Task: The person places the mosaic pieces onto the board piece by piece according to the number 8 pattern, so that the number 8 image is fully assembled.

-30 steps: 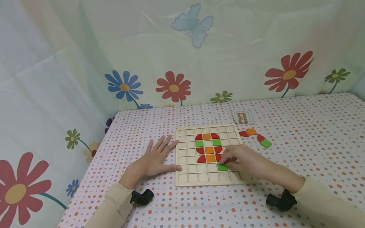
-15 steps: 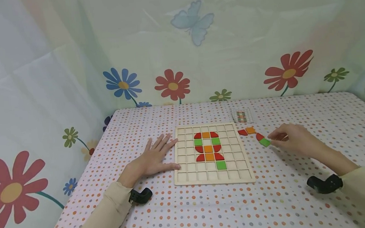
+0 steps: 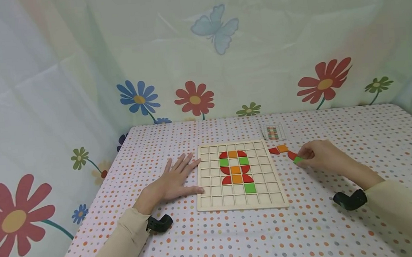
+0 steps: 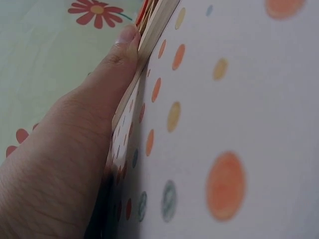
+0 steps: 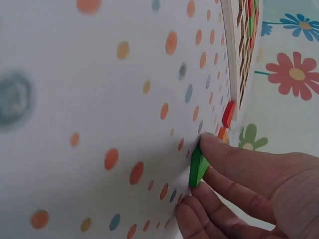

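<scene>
My left hand [image 3: 175,181] lies flat with fingers spread, its thumb and a fingertip at the left edge of the wooden grid board [image 3: 211,203]. In the left wrist view the thumb [image 4: 117,59] presses on the board's rim. Right of the board, my right hand [image 3: 321,158] pinches a green square tile [image 5: 197,167] between thumb and fingers, low over the table. Beside that tile lies a red curved tile [image 3: 292,155]. Red, orange and green tiles form a pattern on the board, with one green square [image 3: 250,188] at its lower right.
An orange square tile [image 3: 282,148] and a red curved tile [image 3: 273,151] lie right by the board's far right corner. Behind them is a small card [image 3: 273,132] printed with a coloured grid pattern. A dotted cloth covers the table [image 3: 235,238].
My right hand has left the green square on the board, moved right to the loose tiles and taken hold of another green square. The left hand stays in place.
</scene>
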Demonstrator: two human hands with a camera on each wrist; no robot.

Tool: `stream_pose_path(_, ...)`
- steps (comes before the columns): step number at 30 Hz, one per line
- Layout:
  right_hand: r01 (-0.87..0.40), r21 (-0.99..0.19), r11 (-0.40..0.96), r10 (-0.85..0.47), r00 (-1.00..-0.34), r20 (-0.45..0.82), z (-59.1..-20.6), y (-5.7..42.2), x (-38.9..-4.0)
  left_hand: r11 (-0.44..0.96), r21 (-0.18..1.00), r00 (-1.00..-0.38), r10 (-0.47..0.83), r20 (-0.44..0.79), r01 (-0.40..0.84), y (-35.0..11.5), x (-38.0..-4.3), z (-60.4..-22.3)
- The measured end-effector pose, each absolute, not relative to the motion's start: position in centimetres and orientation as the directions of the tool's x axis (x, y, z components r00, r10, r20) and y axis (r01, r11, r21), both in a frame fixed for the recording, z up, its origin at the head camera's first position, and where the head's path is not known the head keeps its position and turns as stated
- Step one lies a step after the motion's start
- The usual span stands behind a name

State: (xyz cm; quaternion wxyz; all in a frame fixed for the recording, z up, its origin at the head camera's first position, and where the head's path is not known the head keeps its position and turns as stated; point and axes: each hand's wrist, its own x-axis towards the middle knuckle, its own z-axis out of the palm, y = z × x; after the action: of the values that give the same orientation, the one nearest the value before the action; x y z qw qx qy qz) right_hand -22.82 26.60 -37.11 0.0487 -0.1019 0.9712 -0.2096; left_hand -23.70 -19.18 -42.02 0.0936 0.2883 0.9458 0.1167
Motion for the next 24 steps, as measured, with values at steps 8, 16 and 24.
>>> stream_pose_path(8,-0.157,-0.474,0.866,-0.228,-0.969,-0.096,-37.06,27.22,-23.34,0.823,0.243,-0.822,0.553,-0.138,0.513,-18.85,-23.70,-41.86)
stream_pose_path(16,-0.107,-0.473,0.875,-0.201,-0.968,-0.153,-36.70,27.22,-23.51,0.824,0.238,-0.819,0.554,-0.147,0.515,-18.89,-23.72,-41.72)
stream_pose_path(24,-0.136,-0.478,0.868,-0.216,-0.969,-0.117,-36.82,27.21,-23.39,0.820,0.252,-0.821,0.555,-0.134,0.513,-18.80,-23.60,-41.59)
